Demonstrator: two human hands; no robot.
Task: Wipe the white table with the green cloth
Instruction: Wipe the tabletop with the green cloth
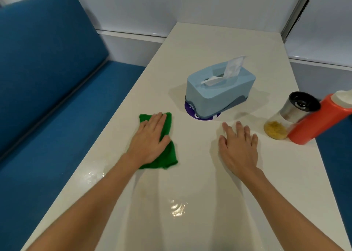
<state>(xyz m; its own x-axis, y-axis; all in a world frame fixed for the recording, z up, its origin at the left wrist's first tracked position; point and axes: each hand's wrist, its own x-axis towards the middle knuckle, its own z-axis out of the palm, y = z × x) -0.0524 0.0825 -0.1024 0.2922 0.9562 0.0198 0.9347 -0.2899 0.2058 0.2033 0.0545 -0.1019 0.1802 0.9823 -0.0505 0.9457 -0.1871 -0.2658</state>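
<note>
A folded green cloth (167, 151) lies flat on the white table (190, 184), left of centre. My left hand (150, 138) presses down on the cloth with flat, closed fingers, covering its middle. My right hand (238, 146) rests palm-down on the bare tabletop to the right, fingers spread, holding nothing. Wet shiny patches show on the table nearer to me, at the left edge and in the middle.
A light blue tissue box (219, 88) stands on a purple disc beyond my hands. At the right edge stand a glass shaker (291, 115) with a metal top and an orange squeeze bottle (320, 119). A blue bench (47, 88) runs along the table's left side.
</note>
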